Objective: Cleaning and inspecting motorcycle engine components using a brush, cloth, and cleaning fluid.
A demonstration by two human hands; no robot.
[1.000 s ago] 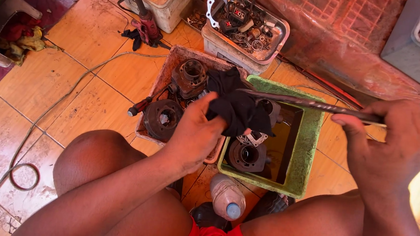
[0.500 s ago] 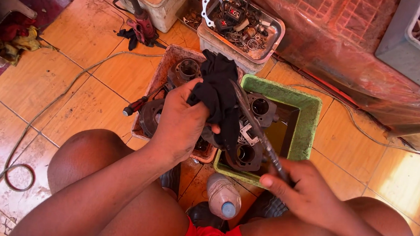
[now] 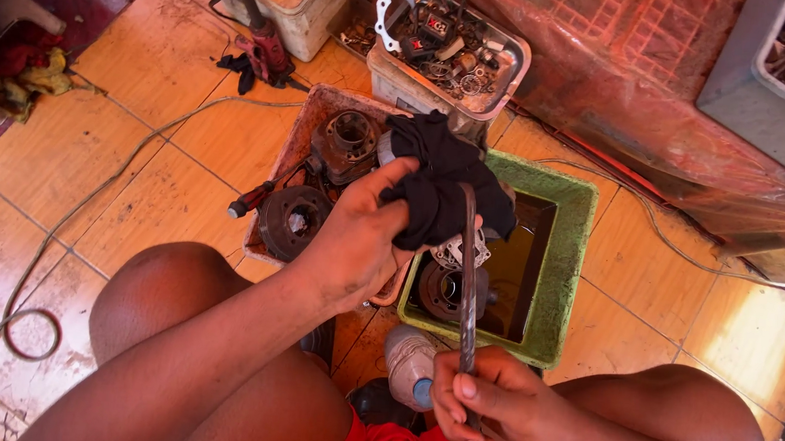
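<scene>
Wiping in hand, by the look of it: left hand (image 3: 353, 245) clenched on black rag (image 3: 441, 192) wrapped round the upper end of a metal rod (image 3: 467, 282); right hand (image 3: 490, 405) gripping the rod's lower end, above green basin (image 3: 567, 262); next, likely sliding rag along rod, steady grip needed.

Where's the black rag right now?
Head view, centre: the black rag is bunched in the left hand, wrapped around the upper end of the metal rod, above the green tray.

Bare floor (image 3: 128, 144) left; trays (image 3: 567, 262), knees crowd centre.
</scene>
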